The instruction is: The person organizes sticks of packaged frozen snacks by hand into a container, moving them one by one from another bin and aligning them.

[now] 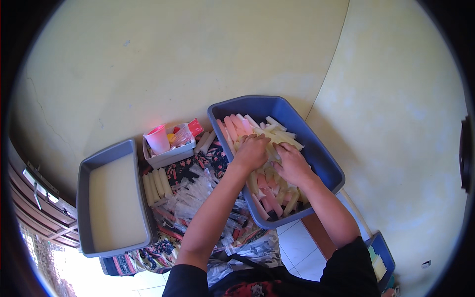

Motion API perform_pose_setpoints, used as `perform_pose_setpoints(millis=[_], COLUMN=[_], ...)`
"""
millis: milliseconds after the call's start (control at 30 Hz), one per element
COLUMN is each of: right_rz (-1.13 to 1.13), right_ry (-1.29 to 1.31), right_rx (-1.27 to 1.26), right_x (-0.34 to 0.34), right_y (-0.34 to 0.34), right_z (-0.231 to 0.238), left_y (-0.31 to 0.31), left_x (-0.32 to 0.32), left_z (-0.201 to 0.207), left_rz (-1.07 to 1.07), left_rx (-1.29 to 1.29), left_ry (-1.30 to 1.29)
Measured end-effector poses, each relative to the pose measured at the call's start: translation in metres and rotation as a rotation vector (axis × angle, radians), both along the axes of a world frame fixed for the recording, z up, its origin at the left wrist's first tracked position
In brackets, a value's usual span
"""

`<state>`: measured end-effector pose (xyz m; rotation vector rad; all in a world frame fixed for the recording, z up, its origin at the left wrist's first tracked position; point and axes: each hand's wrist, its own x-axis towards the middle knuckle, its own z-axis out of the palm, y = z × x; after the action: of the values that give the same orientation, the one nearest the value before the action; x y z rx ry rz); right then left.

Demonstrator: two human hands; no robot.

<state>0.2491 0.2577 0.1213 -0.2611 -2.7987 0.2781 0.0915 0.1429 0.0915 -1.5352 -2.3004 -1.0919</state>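
A deep grey-blue plastic tub (316,148) stands in front of me, holding many filled plastic tubes like ice pops. Pink tubes (238,125) lie at its far left, pale ones (287,136) at the far right, and both colours are mixed nearer me. Over the middle of the heap, my left hand (252,151) has its fingers curled down among pale tubes. Close beside it, my right hand (293,163) is closed too, fingertips bent towards the left hand. What either hand grips is hidden under the fingers.
To the left, a grey tub (84,208) contains milky white liquid. A small white basket (170,157) carries a pink cup (158,138) and packets. Pale tubes (157,184) and clear plastic sleeves (193,200) lie on patterned cloth (131,262). A blue bin (386,252) stands at lower right.
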Motion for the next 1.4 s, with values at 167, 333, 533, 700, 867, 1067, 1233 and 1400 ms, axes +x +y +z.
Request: perform_pose_setpoints(millis=[167, 333, 533, 700, 867, 1067, 1233, 1400], right_rz=[-0.002, 0.195, 0.236, 0.254, 0.127, 0.028, 0.042, 0.018], right_ry=[0.245, 0.456, 0.509, 0.533, 0.454, 0.383, 0.372, 0.32], right_rx=[0.033, -0.273, -0.416, -0.456, -0.407, -0.303, -0.286, -0.25], right_x=[0.018, 0.052, 0.027, -0.006, -0.067, -0.144, -0.18, -0.198], right_y=[-0.046, -0.15, -0.201, -0.223, -0.217, -0.176, -0.167, -0.151], right_z=[0.026, 0.023, 0.008, -0.005, -0.049, -0.105, -0.114, -0.131], left_y=[-0.03, -0.119, -0.19, -0.203, -0.195, -0.168, -0.171, -0.165], left_x=[0.015, 0.044, 0.02, -0.01, -0.04, -0.059, -0.069, -0.064], left_z=[0.023, 0.03, -0.012, -0.037, -0.075, -0.097, -0.114, -0.113], left_rz=[0.061, 0.16, 0.403, 0.422, 0.425, 0.427, 0.436, 0.444], left_rx=[0.282, 0.486, 0.474, 0.386, 0.36, 0.217, 0.216, 0.231], left_ry=[0.075, -0.046, -0.095, -0.127, -0.142, -0.154, -0.081, -0.105])
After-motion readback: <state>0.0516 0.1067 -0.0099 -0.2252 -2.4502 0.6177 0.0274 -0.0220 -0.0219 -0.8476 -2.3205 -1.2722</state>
